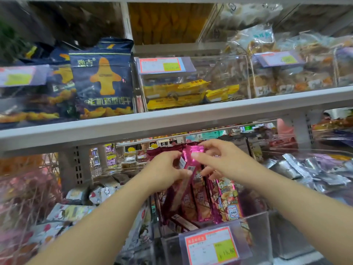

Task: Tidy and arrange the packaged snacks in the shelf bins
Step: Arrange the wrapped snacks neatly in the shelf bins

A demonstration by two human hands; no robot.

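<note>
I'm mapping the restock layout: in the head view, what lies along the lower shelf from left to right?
White patterned packets → magenta packets standing in the clear bin, held by the left hand and the right hand → silver packets.

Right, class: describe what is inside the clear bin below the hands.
In the clear bin, magenta foil snack packets stand upright, the left hand and right hand gripping their tops. Below, darker packets lie flat. The price tag hides the front floor.
</note>
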